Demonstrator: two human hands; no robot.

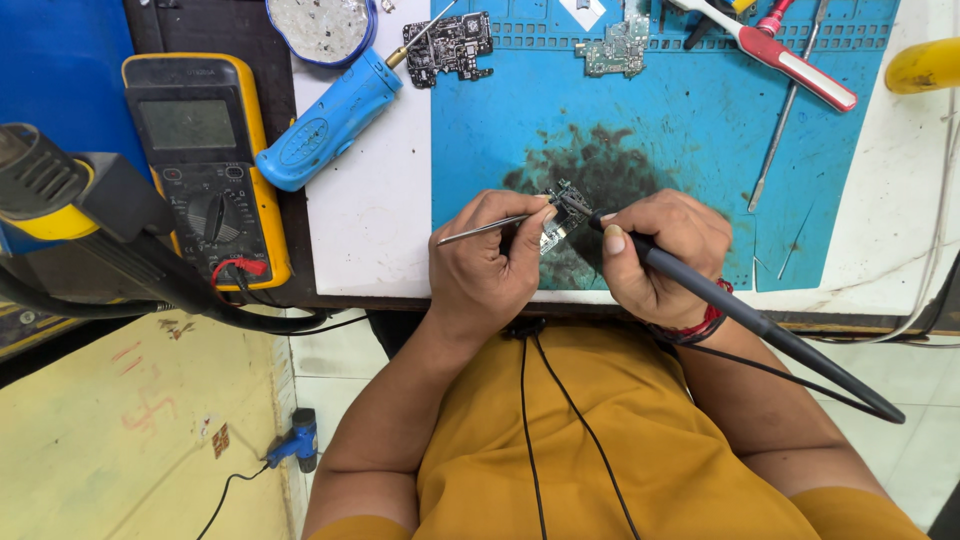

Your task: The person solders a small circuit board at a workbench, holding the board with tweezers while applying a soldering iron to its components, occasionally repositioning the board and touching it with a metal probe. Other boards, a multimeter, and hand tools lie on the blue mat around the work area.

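At the far left a yellow multimeter [205, 165] lies on the bench [365, 215], with a black-and-yellow hot-air handle [75, 205] rising in front of it near the camera. Just right of the meter a blue cylindrical tool [325, 120] lies slanted, its metal tip reaching a dark circuit board [450, 45] at the far edge, beside a round dish [320, 25]. A blue work mat [690, 110] covers the middle of the bench, with a black scorched patch [600, 170] near its front. There the left hand [485, 265] has its grip closed on thin metal tweezers [480, 229], whose tips meet a small circuit board [560, 215] lying on the patch between both hands. The right hand [660, 255] is wrapped like a pen hold around a black soldering iron [740, 315], its tip touching the same board and its cord end running off near right. Farther right on the mat lie a green board [615, 48], a red-and-white tool [790, 60] and a slim metal probe [785, 120].
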